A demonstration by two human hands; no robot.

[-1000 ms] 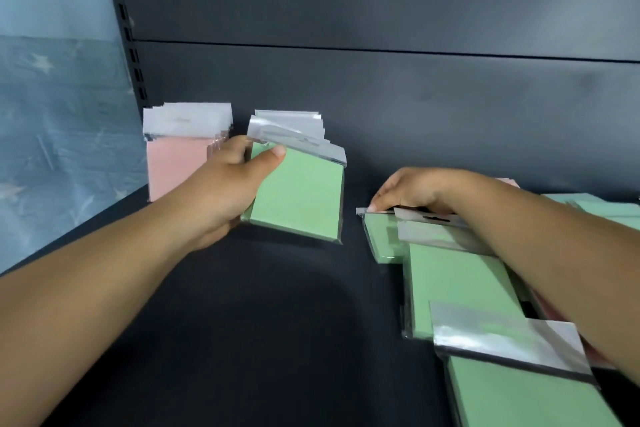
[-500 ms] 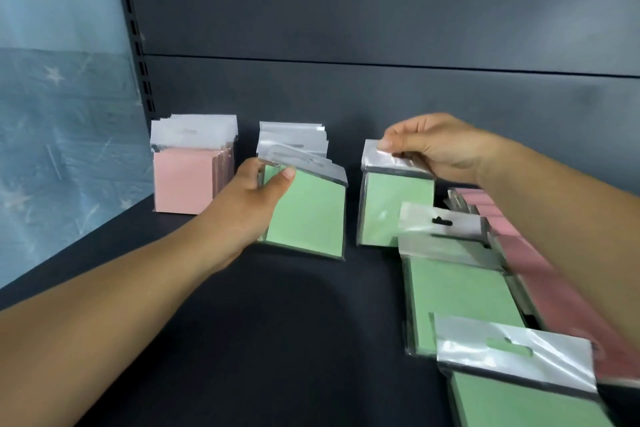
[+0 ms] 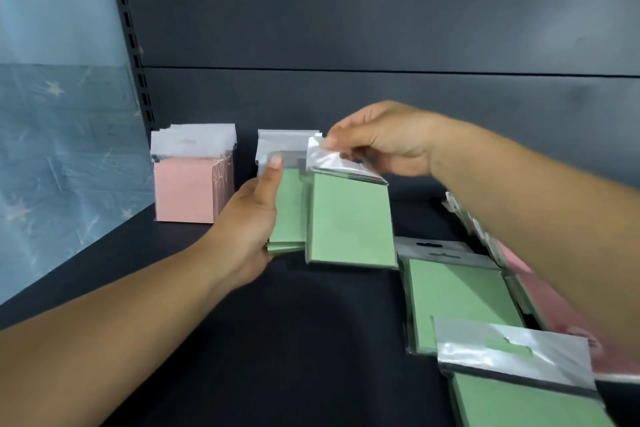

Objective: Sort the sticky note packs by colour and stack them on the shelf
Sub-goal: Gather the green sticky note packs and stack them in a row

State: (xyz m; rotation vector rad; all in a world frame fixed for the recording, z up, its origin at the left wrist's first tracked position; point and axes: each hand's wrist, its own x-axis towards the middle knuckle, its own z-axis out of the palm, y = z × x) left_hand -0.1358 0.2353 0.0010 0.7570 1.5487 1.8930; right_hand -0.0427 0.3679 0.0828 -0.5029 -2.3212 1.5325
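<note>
On the dark shelf (image 3: 277,340), the left hand (image 3: 251,218) gripped the green stack (image 3: 289,211) while right hand (image 3: 384,142) fingers pinched a green pack (image 3: 349,218) by its flap beside it.

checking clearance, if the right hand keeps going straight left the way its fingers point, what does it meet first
Probably the green stack held upright by the left hand. The right hand pinches a green pack just right of it; the pink stack lies further left. Depth is uncertain.
</note>
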